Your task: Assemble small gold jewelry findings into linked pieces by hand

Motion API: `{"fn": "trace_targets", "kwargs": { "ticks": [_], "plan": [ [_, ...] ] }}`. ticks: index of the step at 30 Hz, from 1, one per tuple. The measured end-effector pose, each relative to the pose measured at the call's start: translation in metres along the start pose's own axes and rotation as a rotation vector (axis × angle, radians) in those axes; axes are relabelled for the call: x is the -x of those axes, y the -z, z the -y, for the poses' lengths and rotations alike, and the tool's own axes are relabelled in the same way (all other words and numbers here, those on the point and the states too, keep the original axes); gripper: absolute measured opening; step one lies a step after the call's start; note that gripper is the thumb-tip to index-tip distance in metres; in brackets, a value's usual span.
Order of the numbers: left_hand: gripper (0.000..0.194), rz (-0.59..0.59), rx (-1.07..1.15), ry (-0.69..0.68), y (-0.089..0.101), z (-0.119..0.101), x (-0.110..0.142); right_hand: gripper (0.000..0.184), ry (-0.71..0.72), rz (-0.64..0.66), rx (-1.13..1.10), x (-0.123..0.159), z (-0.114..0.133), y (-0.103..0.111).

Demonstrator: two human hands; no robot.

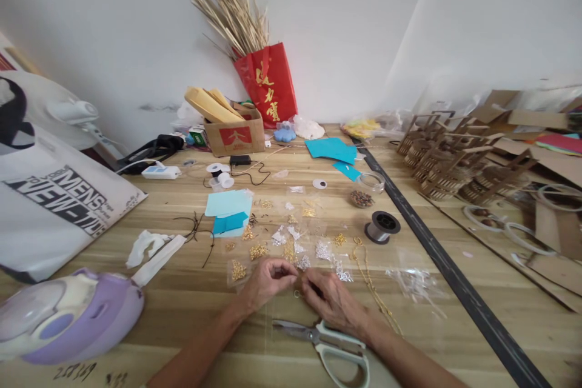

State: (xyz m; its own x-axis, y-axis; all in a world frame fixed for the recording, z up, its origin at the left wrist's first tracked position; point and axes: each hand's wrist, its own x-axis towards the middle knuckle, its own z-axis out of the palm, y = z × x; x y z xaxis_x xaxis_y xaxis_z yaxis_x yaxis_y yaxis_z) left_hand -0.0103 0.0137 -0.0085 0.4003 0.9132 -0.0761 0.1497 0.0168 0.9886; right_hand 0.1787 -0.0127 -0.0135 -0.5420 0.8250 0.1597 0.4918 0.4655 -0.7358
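Note:
My left hand [271,282] and my right hand [330,297] meet fingertip to fingertip over the table. Both are closed in a pinch, and whatever lies between the fingers is too small to make out. Just below the fingertips shows a small ring [297,294]; I cannot tell whether it hangs from them or rests on the table. Scissors with pale handles [343,351] lie beneath my right wrist, blades pointing left. Beyond my hands are piles of gold beads [257,251] and silver beads [323,250]. A gold chain [370,279] lies right of my right hand.
A spool of clear line [382,227] and a jar of mixed beads [362,197] stand to the right. Blue cards [230,223] lie left of centre. A purple-and-white appliance [86,315] sits at the near left. Small woven baskets [468,163] crowd the far right.

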Motion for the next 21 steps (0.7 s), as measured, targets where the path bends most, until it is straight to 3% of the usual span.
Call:
{"fn": "trace_targets", "kwargs": {
  "ticks": [10,21],
  "plan": [
    [0.026,-0.009,0.18,0.081,0.0014,0.0085,-0.0042,0.016,0.046,-0.002,0.011,-0.0006,0.003,0.0008],
    [0.024,-0.002,0.159,0.061,0.0016,0.0093,-0.0033,0.015,0.046,0.004,0.011,-0.0004,0.0046,0.0021]
  ]
}}
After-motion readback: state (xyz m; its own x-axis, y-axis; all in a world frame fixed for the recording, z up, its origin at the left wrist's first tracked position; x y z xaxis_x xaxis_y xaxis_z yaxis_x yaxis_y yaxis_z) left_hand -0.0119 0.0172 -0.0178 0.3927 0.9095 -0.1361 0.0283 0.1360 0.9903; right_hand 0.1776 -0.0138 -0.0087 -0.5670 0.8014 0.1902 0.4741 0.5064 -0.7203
